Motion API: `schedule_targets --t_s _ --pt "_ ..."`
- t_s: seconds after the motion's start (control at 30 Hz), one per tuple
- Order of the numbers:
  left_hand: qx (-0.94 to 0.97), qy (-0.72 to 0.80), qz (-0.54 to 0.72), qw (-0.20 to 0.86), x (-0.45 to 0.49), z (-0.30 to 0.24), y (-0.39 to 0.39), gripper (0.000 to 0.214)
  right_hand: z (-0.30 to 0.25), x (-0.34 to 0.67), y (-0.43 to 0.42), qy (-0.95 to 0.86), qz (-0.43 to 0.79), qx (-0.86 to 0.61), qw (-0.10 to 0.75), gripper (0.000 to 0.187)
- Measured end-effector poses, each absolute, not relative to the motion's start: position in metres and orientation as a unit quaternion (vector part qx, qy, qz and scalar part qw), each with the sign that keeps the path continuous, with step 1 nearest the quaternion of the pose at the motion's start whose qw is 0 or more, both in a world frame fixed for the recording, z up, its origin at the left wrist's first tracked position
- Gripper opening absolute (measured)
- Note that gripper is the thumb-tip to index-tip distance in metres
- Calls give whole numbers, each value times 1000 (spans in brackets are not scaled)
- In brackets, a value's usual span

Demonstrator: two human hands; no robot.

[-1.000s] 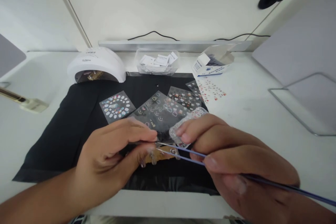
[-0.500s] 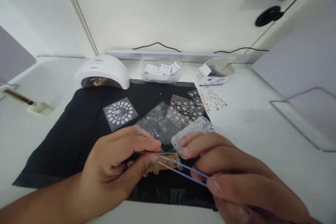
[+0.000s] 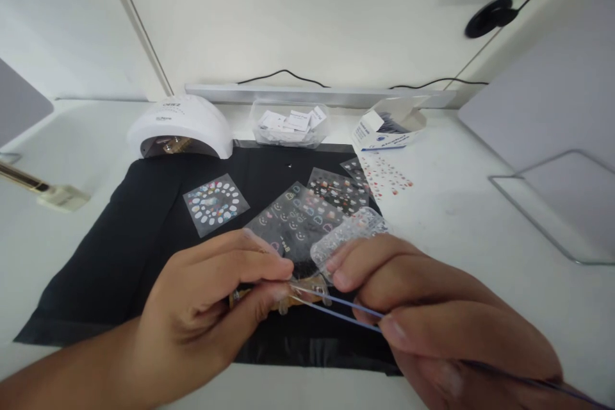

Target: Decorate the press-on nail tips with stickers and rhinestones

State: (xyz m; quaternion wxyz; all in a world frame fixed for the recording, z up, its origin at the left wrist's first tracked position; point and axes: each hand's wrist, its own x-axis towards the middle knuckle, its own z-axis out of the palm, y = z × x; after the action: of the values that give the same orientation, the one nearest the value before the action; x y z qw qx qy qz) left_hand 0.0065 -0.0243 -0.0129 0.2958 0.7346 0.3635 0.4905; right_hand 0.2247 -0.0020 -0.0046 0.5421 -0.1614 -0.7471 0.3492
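My left hand (image 3: 225, 295) is closed, thumb and index finger pinching the edge of a thin clear sticker sheet (image 3: 307, 283), mostly see-through and partly hidden. In my right hand (image 3: 427, 314) is a pair of blue tweezers (image 3: 343, 311). Its slightly parted pale tips reach the sheet beside my left thumb. Just behind the tips, a golden-brown strip (image 3: 240, 298) with clear false nails sits partly covered by my fingers. Beyond my hands lie a clear sheet of smiley stickers (image 3: 288, 221) and a bumpy, clear sheet of raised decorations (image 3: 348, 234), near my right fingertips.
A black mat (image 3: 144, 218) covers the white table. Round it stand a white nail lamp (image 3: 180, 122), a clear tub of packets (image 3: 291, 125) and an open box of pads (image 3: 389, 128). Further sticker sheets (image 3: 216, 205) lie about. A nail polish brush (image 3: 62, 197) is at left.
The whole view has shifted slightly, with objects lying a little further up and left. Both hands keep their hold, and the tweezer tips stay by my left thumb.
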Motion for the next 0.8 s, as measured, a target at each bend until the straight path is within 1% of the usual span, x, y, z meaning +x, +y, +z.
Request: schedule_targets --t_s 0.23,0.37,0.47,0.6,0.8 --pt "735 369 489 292 6 -15 -25 32 -7 224 -3 -745 351 -151 547 18" --pt "733 359 489 306 6 -15 -26 31 -9 225 -1 -749 346 -147 545 21" --pt "732 358 485 318 5 -14 -25 31 -10 226 0 -752 349 -147 539 19" --pt "739 357 488 297 6 -14 -24 31 -9 226 0 -749 349 -150 542 17" --pt "740 355 489 296 6 -13 -24 31 -9 225 -2 -745 350 -140 550 17"
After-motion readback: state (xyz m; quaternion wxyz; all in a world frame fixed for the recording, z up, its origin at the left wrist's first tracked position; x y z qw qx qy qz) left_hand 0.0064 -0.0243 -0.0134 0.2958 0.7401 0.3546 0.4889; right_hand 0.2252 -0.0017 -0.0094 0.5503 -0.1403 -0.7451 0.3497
